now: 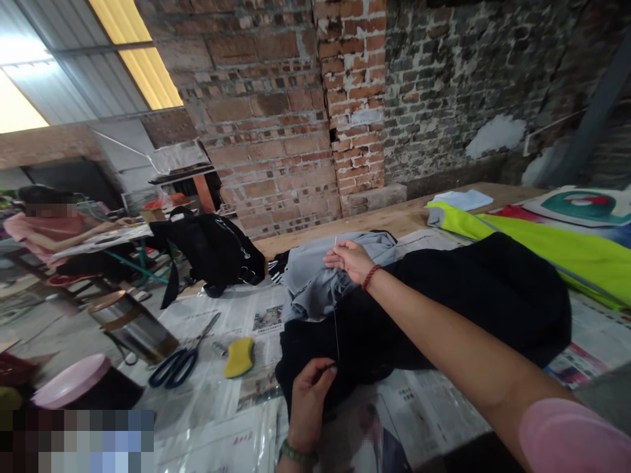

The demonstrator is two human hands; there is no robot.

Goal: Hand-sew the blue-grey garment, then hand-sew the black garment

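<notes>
My right hand [351, 259] is raised over the cloth, its fingertips pinched on a thin, pale needle [336, 242]. From there a light thread [337, 332] runs taut, straight down to a black garment [473, 295]. At the garment's near edge, my left hand [313, 394] is closed, thumb and forefinger pinching the dark fabric where the thread ends. The garment lies bunched across the table, reaching right under my right forearm. Behind it a crumpled grey cloth [308, 269] is partly covered by my right hand.
Left of the garment lie a yellow sponge [239, 358] and scissors [185, 358], beside a metal flask [133, 325] and a pink-lidded container [73, 381]. A black bag [211, 249] stands behind. An iron [582, 203] and a neon-yellow garment [542, 246] lie right. Another person [54, 230] sits far left.
</notes>
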